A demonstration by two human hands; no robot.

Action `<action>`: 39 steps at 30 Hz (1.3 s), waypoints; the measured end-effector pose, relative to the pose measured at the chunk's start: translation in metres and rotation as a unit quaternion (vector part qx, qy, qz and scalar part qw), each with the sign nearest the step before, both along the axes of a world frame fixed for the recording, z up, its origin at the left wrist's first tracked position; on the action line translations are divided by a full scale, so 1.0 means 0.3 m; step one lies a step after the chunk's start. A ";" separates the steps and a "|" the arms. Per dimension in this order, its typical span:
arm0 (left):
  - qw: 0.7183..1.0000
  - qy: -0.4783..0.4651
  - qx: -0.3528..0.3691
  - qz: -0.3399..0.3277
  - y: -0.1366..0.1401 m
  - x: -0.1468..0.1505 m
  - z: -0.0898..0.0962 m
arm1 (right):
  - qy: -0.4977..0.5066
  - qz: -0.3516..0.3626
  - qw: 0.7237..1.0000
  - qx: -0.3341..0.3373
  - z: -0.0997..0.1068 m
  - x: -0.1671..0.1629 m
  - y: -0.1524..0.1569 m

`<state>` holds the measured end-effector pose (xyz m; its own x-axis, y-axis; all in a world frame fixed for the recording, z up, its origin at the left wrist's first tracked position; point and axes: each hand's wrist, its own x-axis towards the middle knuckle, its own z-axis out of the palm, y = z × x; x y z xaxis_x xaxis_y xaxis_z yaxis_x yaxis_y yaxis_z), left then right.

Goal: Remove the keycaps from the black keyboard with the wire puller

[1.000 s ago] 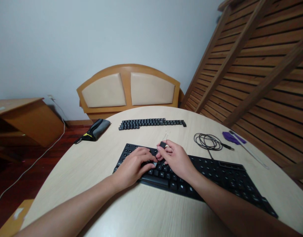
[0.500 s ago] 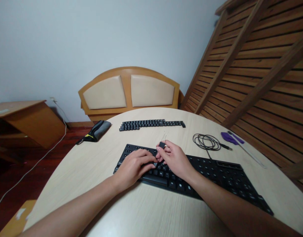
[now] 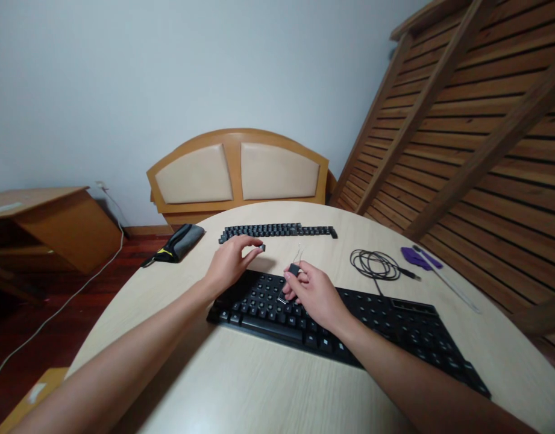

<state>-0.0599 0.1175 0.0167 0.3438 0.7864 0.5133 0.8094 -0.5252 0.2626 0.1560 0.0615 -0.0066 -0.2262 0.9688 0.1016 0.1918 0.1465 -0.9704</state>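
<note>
A black keyboard (image 3: 268,326) lies slanted on the table, many of its keycaps gone so that bare switches show. My left hand (image 3: 229,260) is raised above its far left edge, thumb and forefinger pinching a small black keycap (image 3: 263,247). Over the middle of the keyboard my right hand (image 3: 314,292) is closed on a keycap puller (image 3: 294,269), a dark handle with thin wire loops pointing away from me. Beyond both hands, loose keycaps (image 3: 272,230) stand in neat rows on the table.
A coiled black cable (image 3: 375,265) lies right of the keyboard. Past it are a purple cloth (image 3: 415,257) and a thin brush-like stick (image 3: 449,281). A black and grey pouch (image 3: 180,242) rests at the table's left edge (image 3: 123,295).
My left hand has lifted off the keyboard and moved left and away from me with a keycap in its fingertips. My right hand stays over the keyboard with the puller.
</note>
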 end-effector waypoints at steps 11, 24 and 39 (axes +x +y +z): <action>0.992 0.123 0.019 -0.025 0.269 -0.030 -0.030 | 0.005 -0.001 1.000 -0.004 0.003 -0.003 0.000; 0.992 0.125 0.030 -0.001 0.311 -0.037 -0.099 | 0.010 -0.003 1.000 -0.009 -0.002 -0.002 -0.001; 0.991 0.132 0.029 0.011 0.309 -0.045 -0.107 | 0.006 0.002 1.000 -0.010 -0.002 -0.001 0.001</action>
